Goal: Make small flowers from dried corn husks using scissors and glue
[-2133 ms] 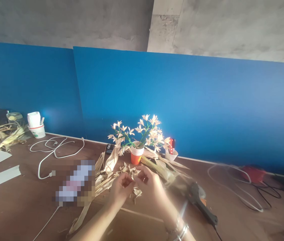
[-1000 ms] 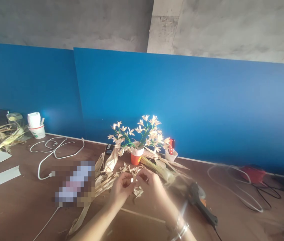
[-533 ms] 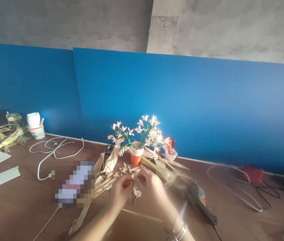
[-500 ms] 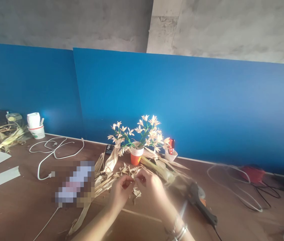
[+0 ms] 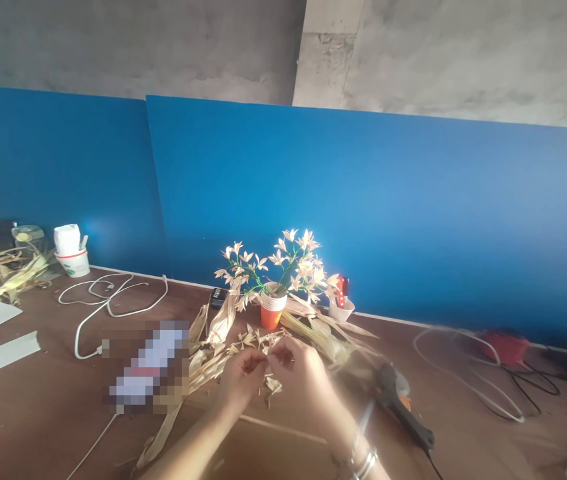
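Observation:
My left hand (image 5: 244, 377) and my right hand (image 5: 297, 367) meet fingertip to fingertip above the brown table. Both are closed in a pinch; whatever lies between the fingertips is too small and covered to make out. Just beyond them are small cut pieces of dried corn husk (image 5: 248, 339), and a few more scraps (image 5: 273, 385) lie below the fingers. Behind stands an orange and white paper cup (image 5: 273, 311) holding green stems with pale husk flowers (image 5: 306, 267). Long husk strips (image 5: 208, 371) spread to the left of my hands.
A dark glue gun (image 5: 401, 403) lies to the right. On the left are a pixelated object (image 5: 148, 363) with a cable, a white cord (image 5: 108, 303) and a white cup (image 5: 72, 263). A blue partition (image 5: 363, 200) borders the table's back.
My hands stay together in nearly the same place. The right fingers have shifted slightly left against the left ones; all else is still.

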`<state>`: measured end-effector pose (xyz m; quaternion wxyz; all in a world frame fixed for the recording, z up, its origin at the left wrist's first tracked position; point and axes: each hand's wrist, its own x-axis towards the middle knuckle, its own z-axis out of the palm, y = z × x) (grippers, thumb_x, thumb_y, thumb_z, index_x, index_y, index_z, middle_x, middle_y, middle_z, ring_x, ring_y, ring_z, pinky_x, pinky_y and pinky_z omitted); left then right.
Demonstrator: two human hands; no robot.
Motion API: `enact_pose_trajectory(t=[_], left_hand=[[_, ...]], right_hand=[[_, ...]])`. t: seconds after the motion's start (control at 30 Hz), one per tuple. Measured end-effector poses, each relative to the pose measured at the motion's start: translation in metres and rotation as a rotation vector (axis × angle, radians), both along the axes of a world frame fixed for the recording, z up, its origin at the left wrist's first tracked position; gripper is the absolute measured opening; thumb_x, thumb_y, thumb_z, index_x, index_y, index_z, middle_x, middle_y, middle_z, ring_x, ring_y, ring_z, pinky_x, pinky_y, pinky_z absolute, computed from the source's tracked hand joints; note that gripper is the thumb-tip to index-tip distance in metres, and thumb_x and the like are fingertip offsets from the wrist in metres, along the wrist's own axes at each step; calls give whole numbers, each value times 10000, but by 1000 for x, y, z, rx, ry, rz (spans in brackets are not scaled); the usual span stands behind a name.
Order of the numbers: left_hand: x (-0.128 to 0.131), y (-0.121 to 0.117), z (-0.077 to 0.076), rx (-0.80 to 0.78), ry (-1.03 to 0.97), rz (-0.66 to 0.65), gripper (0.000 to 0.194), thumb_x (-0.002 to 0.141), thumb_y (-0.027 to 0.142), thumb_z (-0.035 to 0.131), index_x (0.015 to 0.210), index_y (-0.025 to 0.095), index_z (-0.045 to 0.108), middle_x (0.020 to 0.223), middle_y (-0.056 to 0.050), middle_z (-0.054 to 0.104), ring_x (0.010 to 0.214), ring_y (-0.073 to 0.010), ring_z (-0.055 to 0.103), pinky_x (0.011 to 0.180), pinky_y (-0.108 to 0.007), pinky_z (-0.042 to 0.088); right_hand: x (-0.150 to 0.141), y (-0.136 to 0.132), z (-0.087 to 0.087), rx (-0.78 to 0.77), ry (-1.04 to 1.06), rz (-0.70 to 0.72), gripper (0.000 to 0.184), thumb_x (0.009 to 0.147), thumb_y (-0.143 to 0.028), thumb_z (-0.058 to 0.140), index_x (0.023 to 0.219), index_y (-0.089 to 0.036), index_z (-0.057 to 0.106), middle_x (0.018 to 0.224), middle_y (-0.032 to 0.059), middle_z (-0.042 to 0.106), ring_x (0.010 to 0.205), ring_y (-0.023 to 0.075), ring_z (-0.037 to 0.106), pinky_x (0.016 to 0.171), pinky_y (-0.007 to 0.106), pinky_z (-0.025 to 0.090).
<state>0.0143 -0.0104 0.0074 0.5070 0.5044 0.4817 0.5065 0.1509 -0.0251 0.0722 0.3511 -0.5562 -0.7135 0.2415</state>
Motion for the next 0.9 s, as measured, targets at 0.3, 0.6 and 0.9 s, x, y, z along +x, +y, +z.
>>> enact_pose_trajectory(t=[0.3,0.6,0.9], left_hand=[[-2,-9,21,-86,-209,-70,241,628,385,751,682,161,680,575,16,592,555,-120,502,572,-233,374],[-2,-12,22,-105,-248,-145,299,618,427,776,696,157,674,573,12,574,547,-123,496,570,-242,370],[-4,-13,24,-102,-272,-180,236,634,374,763,671,164,663,569,23,545,568,-115,448,577,-231,329]], right_hand=[[7,6,1,-150,380,69,183,805,-303,583,790,-139,662,735,39,668,690,166,581,648,268,452],[8,8,-8,-201,499,74,247,749,-339,663,875,-127,660,732,41,655,675,164,582,620,274,464],[3,-8,13,-316,523,41,195,766,-312,630,671,-141,642,563,-26,512,479,74,386,431,201,281]])
